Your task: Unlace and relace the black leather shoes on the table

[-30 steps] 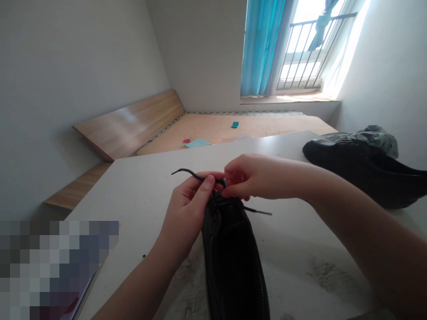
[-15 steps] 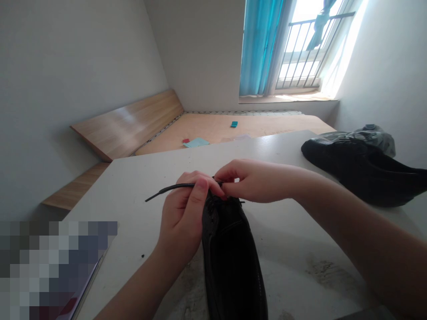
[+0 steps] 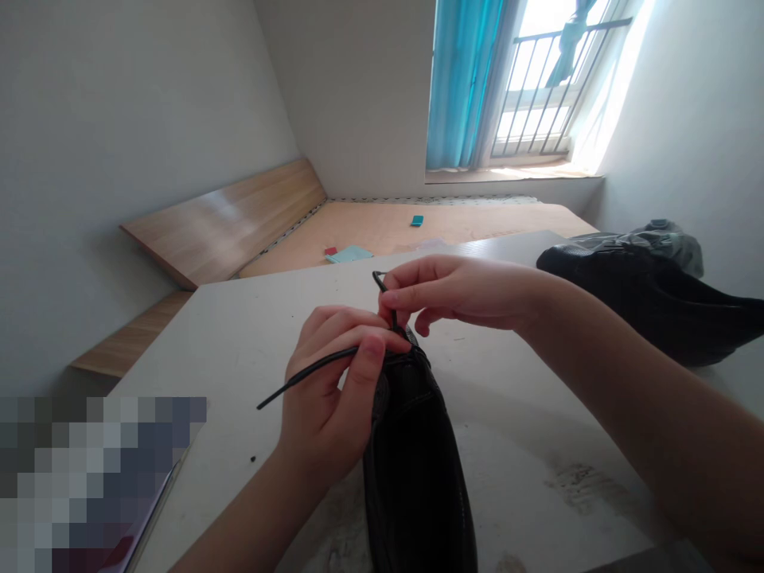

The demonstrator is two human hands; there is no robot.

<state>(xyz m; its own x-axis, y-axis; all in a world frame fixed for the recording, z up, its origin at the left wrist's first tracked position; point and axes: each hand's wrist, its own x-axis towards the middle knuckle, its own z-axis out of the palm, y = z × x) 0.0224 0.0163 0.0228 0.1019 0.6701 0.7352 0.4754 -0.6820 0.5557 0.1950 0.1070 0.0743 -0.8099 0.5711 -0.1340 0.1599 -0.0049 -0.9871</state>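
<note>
- A large bed with a peach-coloured top spans the background, beyond the table's far edge.
- A white, smooth-topped table fills the foreground, smudged with dark marks near its right part.
- A black leather lace-up shoe stands on the table, in the middle foreground — toe pointing away from the person toward the bed, opening upward. Its long axis runs nearly straight away from the viewer; the heel end is cut off by the lower picture edge.
- A second black shoe sits at the table's right side, its toe pointing left, its long axis running roughly crosswise.
- The left hand lies over the near shoe's front left side, thumb pressed to the forefinger and gripping a thin black cord lace, whose free end juts out leftward.
- The right hand is just above the shoe's front — thumb and forefinger pinching another length of lace, raised and bent; the remaining fingers are loosely curled.
</note>
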